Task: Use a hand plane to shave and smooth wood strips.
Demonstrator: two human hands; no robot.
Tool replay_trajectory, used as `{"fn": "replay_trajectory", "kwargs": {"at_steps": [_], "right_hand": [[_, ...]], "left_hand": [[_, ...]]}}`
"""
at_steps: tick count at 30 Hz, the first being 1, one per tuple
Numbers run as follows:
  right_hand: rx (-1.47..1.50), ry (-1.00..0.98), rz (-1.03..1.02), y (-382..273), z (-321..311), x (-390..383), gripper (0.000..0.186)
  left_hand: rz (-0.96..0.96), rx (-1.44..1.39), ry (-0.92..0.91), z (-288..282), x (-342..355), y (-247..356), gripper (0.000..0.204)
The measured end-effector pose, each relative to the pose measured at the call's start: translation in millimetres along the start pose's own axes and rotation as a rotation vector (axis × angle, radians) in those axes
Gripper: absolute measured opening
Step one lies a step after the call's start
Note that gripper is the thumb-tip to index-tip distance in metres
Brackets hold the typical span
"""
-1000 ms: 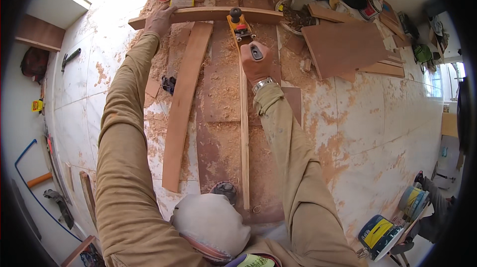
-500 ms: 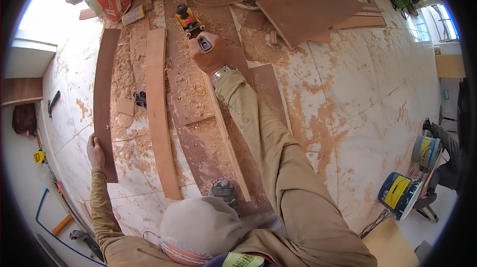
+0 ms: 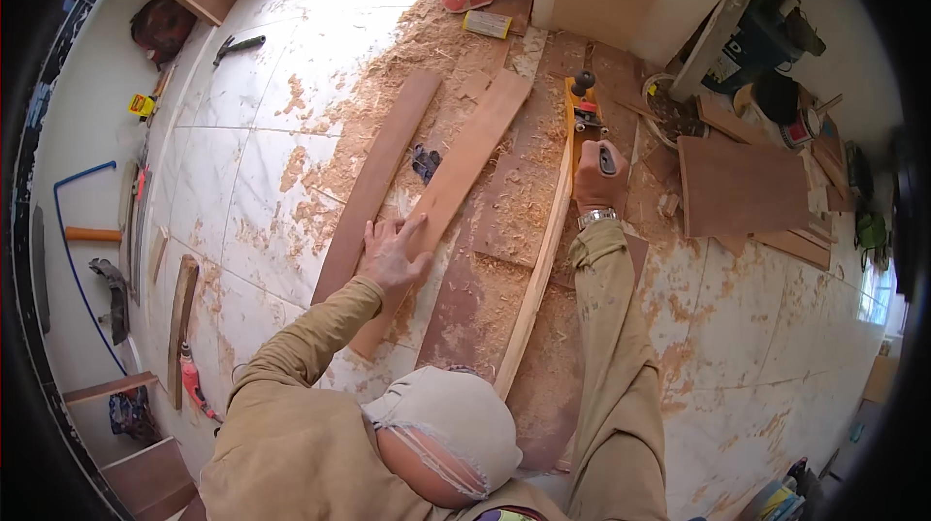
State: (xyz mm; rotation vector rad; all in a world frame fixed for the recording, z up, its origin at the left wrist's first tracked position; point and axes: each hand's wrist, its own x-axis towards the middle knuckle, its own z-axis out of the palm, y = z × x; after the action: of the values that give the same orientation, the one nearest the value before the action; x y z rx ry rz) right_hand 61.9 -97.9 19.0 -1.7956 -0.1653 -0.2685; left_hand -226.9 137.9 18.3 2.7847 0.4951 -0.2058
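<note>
Plane (image 3: 586,116), yellow: right hand (image 3: 595,182) closed round its rear handle (image 3: 607,160). Boards (image 3: 468,167), two, brown, side by side: left hand (image 3: 392,255) over them, fingers (image 3: 416,223) spread.

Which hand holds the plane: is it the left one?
No, the right hand grips the plane by its rear handle, while the left hand spreads over a wooden board.

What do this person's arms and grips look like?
The left sleeve and right sleeve are long, tan, creased cloth reaching toward the wrists. A silvery band, perhaps a watch strap, circles the right wrist. The left grip and right grip wear no gloves. No cables show on either arm.
</note>
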Motion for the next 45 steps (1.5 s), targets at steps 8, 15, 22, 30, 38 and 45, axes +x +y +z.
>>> {"fn": "replay_trajectory", "kwargs": {"at_steps": [8,15,22,30,38,45], "right_hand": [[0.211,-0.147,0.191,24.2,-9.6,8.1,0.021],[0.261,-0.237,0.387,41.0,-19.9,36.9,0.023],[0.341,0.006,0.303,18.2,7.8,4.4,0.024],[0.012,0.031,0.003,0.9,-1.2,-0.1,0.028],[-0.003,0.131,0.110,-21.2,-3.7,-7.8,0.025],[0.022,0.151,0.116,-23.0,-13.9,2.0,0.025]], "left_hand": [[-0.161,-0.201,0.542,46.1,-21.0,-12.0,0.055],[-0.198,-0.094,0.481,86.7,-31.5,7.9,0.056],[-0.198,-0.115,0.496,95.6,-30.3,7.5,0.057],[-0.183,-0.158,0.349,64.9,-16.1,6.5,0.058],[0.351,-1.412,0.084,-93.9,120.5,209.9,0.040],[-0.072,-0.962,-0.764,9.6,248.7,462.2,0.051]]}}
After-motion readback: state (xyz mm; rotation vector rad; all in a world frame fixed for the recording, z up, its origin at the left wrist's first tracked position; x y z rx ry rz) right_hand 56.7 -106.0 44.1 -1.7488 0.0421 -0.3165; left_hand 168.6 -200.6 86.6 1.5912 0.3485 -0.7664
